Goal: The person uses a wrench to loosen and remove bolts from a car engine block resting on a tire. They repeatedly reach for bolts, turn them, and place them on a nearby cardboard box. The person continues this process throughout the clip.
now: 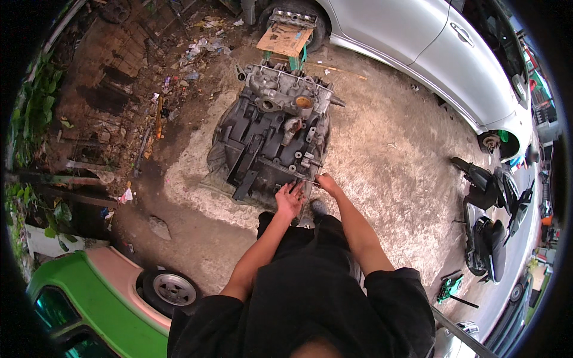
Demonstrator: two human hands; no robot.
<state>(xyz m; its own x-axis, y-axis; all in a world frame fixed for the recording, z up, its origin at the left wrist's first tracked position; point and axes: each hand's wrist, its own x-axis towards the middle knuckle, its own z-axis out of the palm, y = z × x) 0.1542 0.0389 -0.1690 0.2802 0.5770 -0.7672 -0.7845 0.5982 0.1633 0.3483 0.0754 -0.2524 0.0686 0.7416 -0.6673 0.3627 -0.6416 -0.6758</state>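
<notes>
A large dark engine block (262,140) with a grey metal top section lies on the ground in front of me. My right hand (326,184) is closed at its near right corner, around the end of a thin metal bar (305,179). That bar runs left across the engine's near edge; its exact kind is too small to tell. Just left of it, my left hand (289,200) rests against the near edge with its fingers apart, palm partly upward. A round port with a tan inside (304,103) and a rusty-brown part (291,128) show on the engine.
Beyond the engine stands a small wooden stand (286,40) bearing a metal engine part (292,18). A silver car (394,27) is at the far right, motorbikes (492,221) and a green jack (450,289) to the right. A green car (77,286) and rubbish (200,51) lie left.
</notes>
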